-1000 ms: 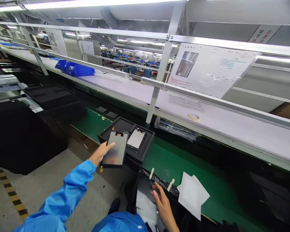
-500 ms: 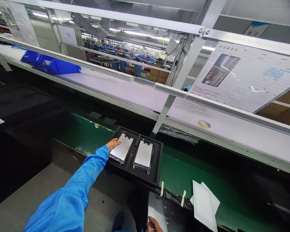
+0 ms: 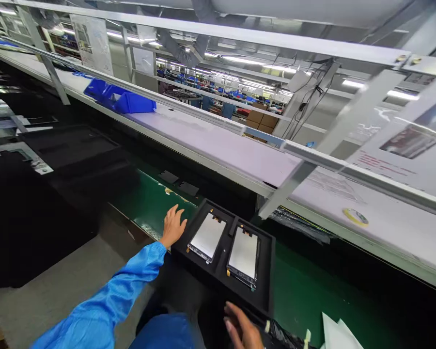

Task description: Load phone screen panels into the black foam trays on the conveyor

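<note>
A black tray [image 3: 267,271] rests on the green conveyor belt [image 3: 148,198] and holds two flat screen panels side by side, the left panel [image 3: 207,236] and the right panel [image 3: 244,254]. My left hand [image 3: 173,225] is open, fingers spread, resting at the tray's left edge beside the left panel and holding nothing. My right hand [image 3: 241,329] shows at the bottom edge just in front of the tray's near side, fingers loosely extended, with nothing visible in it.
White sheets [image 3: 336,334] lie on the belt at bottom right. Black tray stacks [image 3: 76,145] stand to the left. A white shelf [image 3: 221,145] runs behind the belt with blue bins [image 3: 131,103] and a tape roll [image 3: 355,216]. Metal frame posts [image 3: 298,179] rise from it.
My left hand carried a panel to the tray, laid it in the left slot and let go, now resting at the tray's edge. My right hand left the bag and rose toward the tray.
</note>
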A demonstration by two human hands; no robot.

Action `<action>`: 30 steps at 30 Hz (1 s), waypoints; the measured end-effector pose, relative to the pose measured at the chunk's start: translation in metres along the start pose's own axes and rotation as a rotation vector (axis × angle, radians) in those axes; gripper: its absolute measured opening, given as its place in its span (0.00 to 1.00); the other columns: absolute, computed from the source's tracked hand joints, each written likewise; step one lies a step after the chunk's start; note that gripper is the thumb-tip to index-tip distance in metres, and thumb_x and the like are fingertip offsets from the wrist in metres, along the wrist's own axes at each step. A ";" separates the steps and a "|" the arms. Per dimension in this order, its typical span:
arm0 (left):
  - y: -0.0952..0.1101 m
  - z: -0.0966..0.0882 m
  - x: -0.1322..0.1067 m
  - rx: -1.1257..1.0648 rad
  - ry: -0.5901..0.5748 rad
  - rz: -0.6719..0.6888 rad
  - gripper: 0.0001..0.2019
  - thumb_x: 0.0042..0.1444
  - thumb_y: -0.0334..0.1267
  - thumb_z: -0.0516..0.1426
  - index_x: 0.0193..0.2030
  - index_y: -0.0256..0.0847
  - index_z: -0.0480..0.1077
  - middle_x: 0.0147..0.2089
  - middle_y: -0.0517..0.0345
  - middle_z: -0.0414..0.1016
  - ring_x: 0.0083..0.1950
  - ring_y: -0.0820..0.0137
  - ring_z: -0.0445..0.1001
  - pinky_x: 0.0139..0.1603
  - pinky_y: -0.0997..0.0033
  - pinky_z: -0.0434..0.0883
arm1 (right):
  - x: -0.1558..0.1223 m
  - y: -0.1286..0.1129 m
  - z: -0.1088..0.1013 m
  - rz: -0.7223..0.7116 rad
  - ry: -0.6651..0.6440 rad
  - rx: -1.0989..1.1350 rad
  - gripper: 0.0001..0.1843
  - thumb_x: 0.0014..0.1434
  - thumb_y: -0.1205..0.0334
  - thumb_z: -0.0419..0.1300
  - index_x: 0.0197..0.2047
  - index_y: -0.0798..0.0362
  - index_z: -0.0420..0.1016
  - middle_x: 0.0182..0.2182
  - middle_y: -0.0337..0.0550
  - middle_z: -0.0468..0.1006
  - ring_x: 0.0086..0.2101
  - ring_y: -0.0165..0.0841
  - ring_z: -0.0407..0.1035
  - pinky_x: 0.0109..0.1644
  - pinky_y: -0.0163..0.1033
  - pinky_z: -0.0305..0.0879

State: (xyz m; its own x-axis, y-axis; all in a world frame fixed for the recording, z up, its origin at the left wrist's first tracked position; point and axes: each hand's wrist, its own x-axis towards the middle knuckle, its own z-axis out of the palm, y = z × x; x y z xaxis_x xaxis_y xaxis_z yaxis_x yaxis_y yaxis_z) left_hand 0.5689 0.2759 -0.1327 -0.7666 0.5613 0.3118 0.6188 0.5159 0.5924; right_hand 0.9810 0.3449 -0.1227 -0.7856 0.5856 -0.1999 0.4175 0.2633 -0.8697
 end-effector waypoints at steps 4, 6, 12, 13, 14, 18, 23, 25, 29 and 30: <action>-0.118 0.000 0.074 0.065 -0.046 -0.083 0.21 0.65 0.35 0.53 0.64 0.33 0.65 0.74 0.32 0.55 0.75 0.48 0.55 0.69 0.49 0.65 | 0.098 -0.123 -0.017 -0.189 0.089 -0.285 0.25 0.65 0.44 0.57 0.63 0.39 0.74 0.59 0.47 0.78 0.56 0.46 0.74 0.62 0.51 0.71; -0.170 0.008 0.126 0.067 -0.085 -0.116 0.21 0.63 0.32 0.55 0.62 0.32 0.66 0.73 0.30 0.57 0.74 0.47 0.58 0.67 0.51 0.66 | 0.177 -0.185 -0.001 -0.303 0.068 -0.440 0.24 0.67 0.49 0.55 0.64 0.41 0.72 0.60 0.47 0.77 0.57 0.45 0.73 0.63 0.50 0.70; -0.282 0.044 0.281 0.080 -0.197 -0.190 0.20 0.64 0.34 0.55 0.61 0.31 0.67 0.67 0.33 0.66 0.69 0.50 0.65 0.68 0.56 0.65 | 0.483 -0.266 0.111 -0.171 -0.158 -1.029 0.33 0.63 0.73 0.54 0.72 0.55 0.61 0.68 0.56 0.66 0.65 0.43 0.63 0.70 0.45 0.61; -0.296 0.053 0.303 0.080 -0.211 -0.192 0.20 0.64 0.35 0.54 0.61 0.30 0.67 0.66 0.34 0.68 0.68 0.51 0.66 0.68 0.57 0.64 | 0.526 -0.259 0.130 -0.074 -0.181 -1.125 0.35 0.63 0.76 0.52 0.73 0.56 0.58 0.70 0.58 0.62 0.66 0.44 0.62 0.69 0.46 0.62; -0.308 0.062 0.324 0.079 -0.223 -0.195 0.20 0.64 0.35 0.54 0.61 0.30 0.67 0.64 0.35 0.69 0.67 0.52 0.67 0.68 0.58 0.64 | 0.563 -0.248 0.147 0.004 -0.196 -1.171 0.37 0.62 0.79 0.51 0.74 0.57 0.56 0.70 0.62 0.60 0.66 0.46 0.62 0.67 0.49 0.64; -0.344 0.105 0.392 0.093 -0.260 -0.231 0.19 0.66 0.36 0.51 0.61 0.31 0.67 0.61 0.36 0.73 0.63 0.55 0.70 0.65 0.60 0.65 | 0.659 -0.179 0.194 0.178 -0.226 -1.244 0.44 0.57 0.82 0.54 0.75 0.57 0.53 0.72 0.69 0.53 0.70 0.53 0.54 0.66 0.55 0.64; -0.361 0.157 0.445 0.147 -0.291 -0.362 0.28 0.57 0.48 0.61 0.57 0.29 0.67 0.61 0.30 0.69 0.65 0.43 0.64 0.60 0.48 0.66 | 0.711 -0.095 0.214 0.199 -0.155 -1.332 0.39 0.64 0.77 0.51 0.76 0.52 0.51 0.73 0.69 0.49 0.72 0.53 0.49 0.69 0.62 0.58; -0.361 0.169 0.459 0.164 -0.311 -0.418 0.32 0.51 0.51 0.66 0.56 0.29 0.67 0.61 0.27 0.68 0.66 0.40 0.63 0.60 0.46 0.64 | 0.719 -0.073 0.215 0.186 -0.129 -1.379 0.37 0.66 0.77 0.47 0.76 0.52 0.51 0.72 0.71 0.53 0.70 0.53 0.53 0.66 0.63 0.62; -0.361 0.177 0.477 0.144 -0.387 -0.506 0.41 0.37 0.49 0.73 0.55 0.29 0.67 0.60 0.23 0.69 0.63 0.39 0.67 0.59 0.47 0.63 | 0.716 -0.061 0.210 0.136 -0.154 -1.417 0.37 0.65 0.78 0.49 0.75 0.54 0.54 0.69 0.75 0.57 0.68 0.56 0.59 0.61 0.62 0.69; -0.361 0.177 0.480 0.130 -0.404 -0.526 0.42 0.35 0.48 0.73 0.55 0.28 0.67 0.59 0.22 0.70 0.63 0.38 0.67 0.60 0.46 0.63 | 0.714 -0.065 0.206 0.117 -0.150 -1.409 0.37 0.63 0.78 0.50 0.74 0.56 0.55 0.68 0.76 0.58 0.67 0.57 0.60 0.60 0.62 0.70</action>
State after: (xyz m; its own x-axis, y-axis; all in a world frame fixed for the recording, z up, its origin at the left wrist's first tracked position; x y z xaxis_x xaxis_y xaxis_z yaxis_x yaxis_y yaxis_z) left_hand 0.0077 0.4735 -0.3280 -0.8629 0.3984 -0.3110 0.2153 0.8465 0.4869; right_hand 0.2987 0.5874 -0.3017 -0.7184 0.5949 -0.3607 0.5111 0.8030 0.3064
